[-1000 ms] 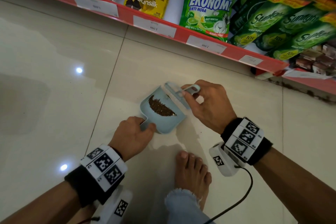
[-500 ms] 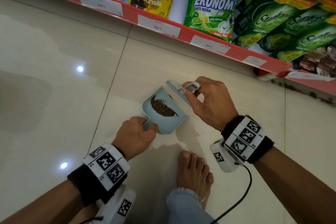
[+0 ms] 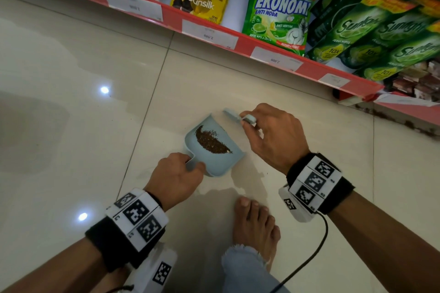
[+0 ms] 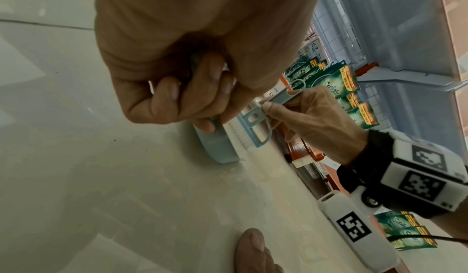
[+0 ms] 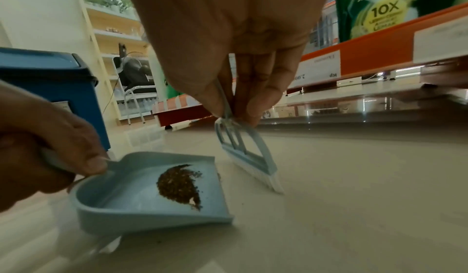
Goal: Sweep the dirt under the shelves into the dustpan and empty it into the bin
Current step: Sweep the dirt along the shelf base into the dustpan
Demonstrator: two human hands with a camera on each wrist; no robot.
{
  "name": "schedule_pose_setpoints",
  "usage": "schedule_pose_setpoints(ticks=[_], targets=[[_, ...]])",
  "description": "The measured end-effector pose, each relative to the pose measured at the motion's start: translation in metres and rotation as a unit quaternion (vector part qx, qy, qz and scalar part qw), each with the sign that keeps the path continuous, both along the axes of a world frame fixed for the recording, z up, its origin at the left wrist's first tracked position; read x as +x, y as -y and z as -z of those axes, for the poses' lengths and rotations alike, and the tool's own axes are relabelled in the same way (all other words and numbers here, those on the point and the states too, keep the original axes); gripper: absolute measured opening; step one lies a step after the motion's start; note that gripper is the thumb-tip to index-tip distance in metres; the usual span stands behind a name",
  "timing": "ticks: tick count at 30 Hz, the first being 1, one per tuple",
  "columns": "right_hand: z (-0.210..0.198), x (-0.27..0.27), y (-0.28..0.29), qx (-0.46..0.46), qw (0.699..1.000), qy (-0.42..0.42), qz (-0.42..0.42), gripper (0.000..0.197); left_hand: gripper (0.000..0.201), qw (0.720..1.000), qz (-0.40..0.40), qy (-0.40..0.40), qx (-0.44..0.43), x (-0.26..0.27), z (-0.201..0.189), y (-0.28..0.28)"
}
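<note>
- The dustpan (image 3: 215, 150) is held by its handle in the left hand (image 3: 175, 177), whose fingers are curled round it; the pan lies at the centre of the head view, its lip on the tiled floor (image 3: 71, 102).
- The small brush (image 5: 249, 160) is pinched by its handle in the right hand (image 3: 273, 137), with the bristles set on the floor just beside the pan's open edge.
- A crescent of dark dirt (image 3: 210, 139) is already gathered inside the pan; a few specks are seen by the lip in the right wrist view.
- The step is judged to be the last short strokes: the lip is best kept pressed flat and the strokes kept light, so that no grains are flicked back out.
- The pan is best tilted back before it is lifted towards the blue bin (image 5: 54, 89), seen at the left of the right wrist view.
- On the red shelf (image 3: 242, 43) across the top of the head view, "Sunsilk", "EKONOMI ANTI NODA" and "Sunlight" with "10X" are read on the packs, "2.500" and "2.000" on the price tags.
</note>
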State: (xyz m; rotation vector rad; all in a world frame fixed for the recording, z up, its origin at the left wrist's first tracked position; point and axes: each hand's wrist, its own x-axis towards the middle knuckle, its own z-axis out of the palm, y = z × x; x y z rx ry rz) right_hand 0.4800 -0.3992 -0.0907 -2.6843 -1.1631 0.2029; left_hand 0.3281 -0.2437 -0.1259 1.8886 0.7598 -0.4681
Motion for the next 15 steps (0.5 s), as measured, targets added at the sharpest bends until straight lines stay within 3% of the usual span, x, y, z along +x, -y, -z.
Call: schedule_pose_setpoints(ticks=[4,6,11,15], targets=[[0.0022,-0.0024,0.0005,0.092,0.989,-0.115,-0.012,0.021,0.045,1.0,-0.001,0.0,-0.001,-0.0005,0.0013,-0.0004],[0.001,-0.0006,0.0002,0.138,0.986,-0.096,0.019,0.02,0.044,1.0,-0.001,-0.001,0.003,-0.001,0.0021,-0.0005],[-0.0029,0.0026,-0.0001,0.022,1.0,-0.012,0.001,0.022,0.046,1.0,0.008,0.0,0.017,-0.003,0.0032,-0.0016],[-0.0003,-0.004,-0.0033,0.009,0.993,-0.103,-0.063,0.029,0.045,1.0,0.013,-0.003,0.019,-0.0039,0.0032,-0.0025]])
